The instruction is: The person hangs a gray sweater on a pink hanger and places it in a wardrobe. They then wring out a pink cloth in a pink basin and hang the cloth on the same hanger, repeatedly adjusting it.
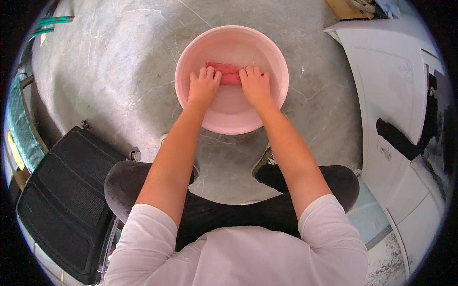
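Note:
A round pink plastic basin (232, 123) stands on the floor in front of me, between my feet and a little beyond them. Inside it is a folded red cloth (230, 79), stretched sideways between my hands. My left hand (204, 84) grips the cloth's left end, fingers curled over it. At the right end, my right hand (256, 84) holds it the same way. The fingertips are partly hidden by the cloth and by the hands themselves. Whether water lies in the basin I cannot tell for sure.
A black suitcase (71, 200) lies at the left on the grey floor (143, 71). Along the right stands a white cabinet (386, 82) with a black object (397, 139) on it. A cardboard box (349, 9) is at the top right. Green bars (55, 21) show at the upper left.

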